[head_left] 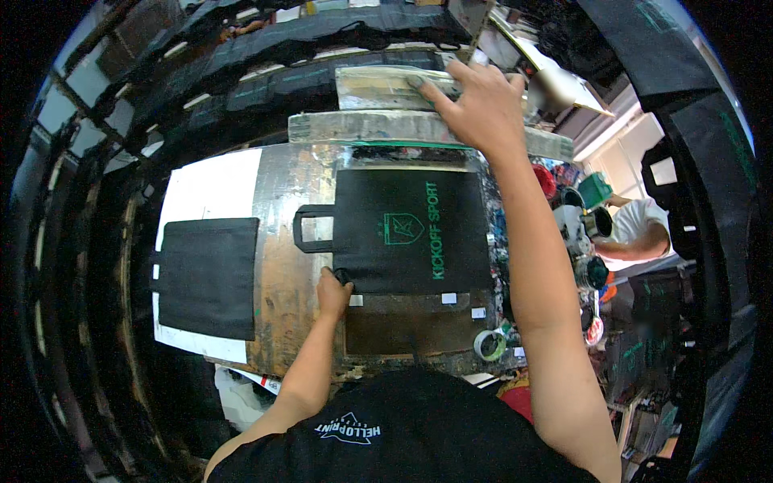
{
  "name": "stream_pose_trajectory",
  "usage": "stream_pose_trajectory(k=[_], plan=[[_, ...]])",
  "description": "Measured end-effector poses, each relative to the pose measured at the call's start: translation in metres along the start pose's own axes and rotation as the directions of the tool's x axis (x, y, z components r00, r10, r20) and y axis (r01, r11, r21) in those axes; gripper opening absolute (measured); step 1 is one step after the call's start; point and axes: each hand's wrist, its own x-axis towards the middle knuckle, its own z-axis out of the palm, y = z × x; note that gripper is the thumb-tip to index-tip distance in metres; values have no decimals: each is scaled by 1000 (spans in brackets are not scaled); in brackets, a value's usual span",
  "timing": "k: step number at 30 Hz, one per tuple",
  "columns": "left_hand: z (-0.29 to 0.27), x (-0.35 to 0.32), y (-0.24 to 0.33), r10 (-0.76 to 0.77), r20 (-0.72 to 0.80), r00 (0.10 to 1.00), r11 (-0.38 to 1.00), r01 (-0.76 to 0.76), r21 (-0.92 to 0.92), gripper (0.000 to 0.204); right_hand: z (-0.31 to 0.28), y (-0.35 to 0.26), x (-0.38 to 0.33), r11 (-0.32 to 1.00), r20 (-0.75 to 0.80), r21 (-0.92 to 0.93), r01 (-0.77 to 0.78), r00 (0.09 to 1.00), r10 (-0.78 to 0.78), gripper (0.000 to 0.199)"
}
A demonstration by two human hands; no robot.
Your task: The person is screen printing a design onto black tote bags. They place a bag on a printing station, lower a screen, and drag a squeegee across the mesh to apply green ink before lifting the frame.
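Note:
A black tote bag (362, 253) with a green printed crest and lettering lies flat on the worn board, its handle loop (312, 229) pointing left. At its lower left corner my left hand (332, 294) is closed, with the bag's edge pinched at the fingers. Farther off, my right hand (481, 101) grips the upper edge of a raised printing screen frame (374, 87), its stained thumb across the near face. Below that edge runs the frame's pale, ink-marked bar (354, 126). To the left, another black tote bag (209, 278) rests on a white sheet (213, 181).
Tape rolls (489, 345) sit at the board's near right corner. Ink pots, among them a green container (594, 190), crowd the right side. Beyond them is another person (640, 233) in a white top. Racks of black bags (97, 266) stand left and behind.

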Motion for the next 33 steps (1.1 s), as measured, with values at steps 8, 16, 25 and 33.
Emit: stream_pose_trajectory(k=[8,16,25,33], plan=[[9,7,-19,153,-224,963,970,-190,-153,38,-5,-5,-2,999,13,49,-1,1000,0,61],[-136,72,53,158,60,986,652,-59,-756,49,-8,-6,-6,1000,12,9,15,1000,-16,56],[-283,141,-55,161,-172,972,895,-217,-390,51,-18,-12,-24,1000,23,6,1,1000,-1,47],[-277,161,-172,15,-675,737,998,-51,-33,92,-20,-22,-26,998,-39,30,46,998,-45,46]])
